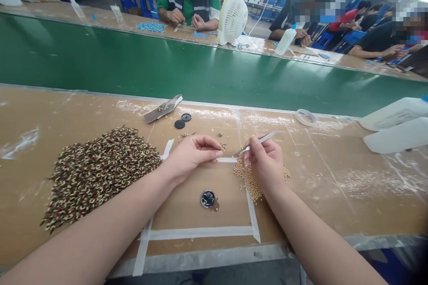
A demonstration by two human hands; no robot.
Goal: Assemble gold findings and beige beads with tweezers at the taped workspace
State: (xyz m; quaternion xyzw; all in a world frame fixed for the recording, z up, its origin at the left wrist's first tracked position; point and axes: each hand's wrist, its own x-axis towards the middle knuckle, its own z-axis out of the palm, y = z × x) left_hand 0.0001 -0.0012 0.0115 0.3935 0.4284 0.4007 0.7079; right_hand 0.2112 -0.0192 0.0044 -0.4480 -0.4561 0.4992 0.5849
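Note:
My left hand [199,153] is pinched closed over the taped area; whatever sits between its fingertips is too small to make out. My right hand [266,160] grips metal tweezers [267,137], whose tip points left toward my left fingertips. Beneath and beside the right hand spreads a pile of small tan beads [252,182]. To the left of my left hand lies a big heap of small dark brown and cream pieces with red spots [103,173]. A small round dish of dark, shiny liquid [207,199] stands between my forearms.
White tape strips [200,233] mark the tabletop. Two black discs [179,124] and a patterned strip [163,109] lie farther back. At right are a tape roll [305,117] and white plastic bottles [396,135]. Beyond the green belt [133,62], other people work near a fan [233,15].

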